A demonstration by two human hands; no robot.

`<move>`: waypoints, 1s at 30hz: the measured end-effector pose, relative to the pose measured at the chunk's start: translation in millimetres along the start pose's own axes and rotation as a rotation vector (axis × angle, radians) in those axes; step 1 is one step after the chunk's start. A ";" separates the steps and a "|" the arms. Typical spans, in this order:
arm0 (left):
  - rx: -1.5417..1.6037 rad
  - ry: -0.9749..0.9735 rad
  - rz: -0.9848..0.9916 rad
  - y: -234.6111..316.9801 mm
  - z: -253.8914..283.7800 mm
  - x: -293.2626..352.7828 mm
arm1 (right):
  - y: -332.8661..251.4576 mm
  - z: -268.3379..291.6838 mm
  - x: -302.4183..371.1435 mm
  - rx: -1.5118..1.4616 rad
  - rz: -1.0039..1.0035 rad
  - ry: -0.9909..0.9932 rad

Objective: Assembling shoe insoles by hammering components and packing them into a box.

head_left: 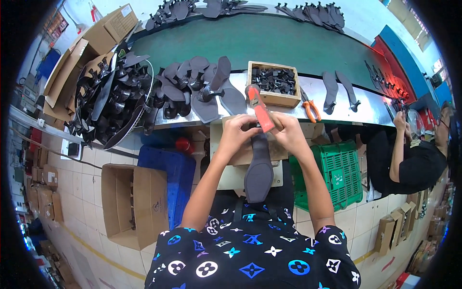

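Observation:
A dark grey shoe sole (260, 176) lies lengthwise in front of me, its broad toe end pointing at my body. My left hand (234, 132) is closed at its far, narrow heel end, thumb and fingers pinched there; a small piece between the fingertips cannot be made out. A hammer (260, 111) with a red-painted head is in my right hand (290, 134), fingers wrapped round its wooden handle. The hammer head hangs over the heel end and partly hides it. Beneath the sole is a pale work stand (226, 179).
Heeled soles (185, 79) pile up at the bench's left, beside a heaped basket (115, 96). A wooden box (273, 98) of small black pieces and orange-handled pliers (311, 108) sit ahead. A green crate (339, 176) and co-worker (409, 154) are right; a blue bin (180, 178) and carton (149, 207) left.

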State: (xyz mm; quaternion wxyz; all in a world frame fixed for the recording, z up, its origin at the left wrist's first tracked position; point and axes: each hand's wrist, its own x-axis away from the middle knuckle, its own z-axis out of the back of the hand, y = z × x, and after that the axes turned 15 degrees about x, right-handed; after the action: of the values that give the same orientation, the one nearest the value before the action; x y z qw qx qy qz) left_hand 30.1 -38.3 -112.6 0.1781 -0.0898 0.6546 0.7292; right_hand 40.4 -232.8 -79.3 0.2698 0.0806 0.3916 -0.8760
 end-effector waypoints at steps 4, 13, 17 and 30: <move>-0.006 0.015 -0.006 3.2 -0.9 -2.3 | -3.5 5.0 1.1 0.108 0.057 -0.037; 0.190 -0.001 0.138 -4.5 -0.9 -3.7 | -40.9 19.7 20.8 0.101 -0.013 0.181; 0.299 -0.033 0.148 -10.7 -0.7 -2.7 | -66.9 39.2 53.6 -0.002 -0.270 0.163; -0.206 -0.073 -0.073 -4.2 1.9 4.4 | -106.0 58.9 76.6 0.193 -0.057 0.389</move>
State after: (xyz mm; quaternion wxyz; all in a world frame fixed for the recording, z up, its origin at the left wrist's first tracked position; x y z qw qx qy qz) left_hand 27.8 -35.5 -117.8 0.2181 -0.1046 0.5657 0.7883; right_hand -76.8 -249.1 1.9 0.1554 0.2622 0.3529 -0.8846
